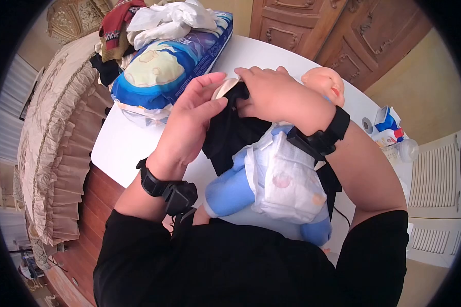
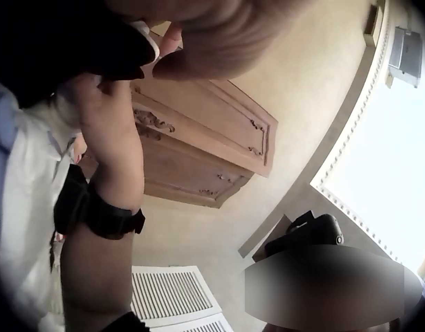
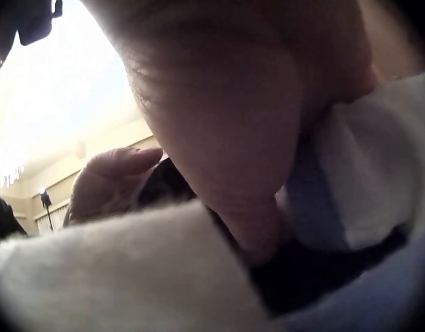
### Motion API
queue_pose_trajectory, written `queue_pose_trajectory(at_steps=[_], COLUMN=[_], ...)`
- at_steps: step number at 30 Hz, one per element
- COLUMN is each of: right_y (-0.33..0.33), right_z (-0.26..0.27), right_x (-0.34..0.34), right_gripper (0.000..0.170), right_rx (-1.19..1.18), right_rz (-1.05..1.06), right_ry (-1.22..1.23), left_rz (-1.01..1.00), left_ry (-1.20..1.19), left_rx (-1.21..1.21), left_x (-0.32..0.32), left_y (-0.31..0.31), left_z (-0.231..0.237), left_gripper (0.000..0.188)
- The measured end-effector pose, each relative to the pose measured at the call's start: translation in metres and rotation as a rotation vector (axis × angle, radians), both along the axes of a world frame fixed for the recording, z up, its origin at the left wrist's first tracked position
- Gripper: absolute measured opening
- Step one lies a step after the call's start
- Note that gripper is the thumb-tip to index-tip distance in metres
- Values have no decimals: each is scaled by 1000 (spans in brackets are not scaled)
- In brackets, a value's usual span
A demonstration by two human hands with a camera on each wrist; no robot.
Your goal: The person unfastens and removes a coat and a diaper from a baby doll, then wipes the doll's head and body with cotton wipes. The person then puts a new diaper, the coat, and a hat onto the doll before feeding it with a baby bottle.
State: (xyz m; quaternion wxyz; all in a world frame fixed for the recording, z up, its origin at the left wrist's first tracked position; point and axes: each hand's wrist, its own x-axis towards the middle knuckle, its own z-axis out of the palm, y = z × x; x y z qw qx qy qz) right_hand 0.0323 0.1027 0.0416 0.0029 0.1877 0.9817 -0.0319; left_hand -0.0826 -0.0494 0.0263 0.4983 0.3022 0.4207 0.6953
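A black cloth garment (image 1: 225, 138) hangs between both hands over the white table (image 1: 118, 148). My left hand (image 1: 189, 115) pinches its cream-coloured edge (image 1: 224, 88) between thumb and fingers. Close beside it, my right hand (image 1: 274, 94) grips the black cloth from the other side, its fingertips partly hidden by the fabric. Below the right forearm lies a baby doll with a blue body (image 1: 230, 192), a white diaper (image 1: 287, 179) round its middle and its head (image 1: 325, 82) toward the far right. The right wrist view shows black cloth (image 3: 295, 277) below the right thumb.
At the back left stands a blue diaper pack (image 1: 189, 61) with a white plastic bag (image 1: 171, 20) on top and folded clothes (image 1: 120, 23) beside it. Small bottles (image 1: 386, 137) stand at the table's right edge. A bed (image 1: 56, 128) is on the left, wooden doors (image 1: 333, 25) behind.
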Motion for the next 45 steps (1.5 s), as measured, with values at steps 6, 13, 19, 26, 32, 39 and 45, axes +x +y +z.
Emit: queue_pose_trajectory(at_steps=[6, 13, 19, 26, 32, 39, 45], right_y=[-3, -1, 6, 32, 37, 47, 39], right_z=[-2, 6, 2, -17, -10, -21, 7], right_x=[-2, 7, -1, 8, 10, 16, 40], right_gripper=[64, 58, 57, 64, 38, 45, 50], right_rx=[-13, 37, -61, -374, -386, -579, -552], right_rz=[-1, 138, -22, 205, 149, 30, 11], right_ry=[-85, -104, -93, 241, 380, 497, 444], left_rz=[139, 229, 168, -89, 204, 169, 560], left_ry=[-258, -287, -17, 543, 500, 656, 1284], left_rx=[47, 59, 262, 319, 190, -176, 86], left_x=[-17, -19, 2, 6, 7, 3, -18], left_y=[4, 10, 17, 7, -1, -10, 5], left_z=[-13, -22, -25, -32, -40, -50, -65], left_gripper=[31, 27, 25, 38, 32, 34, 48])
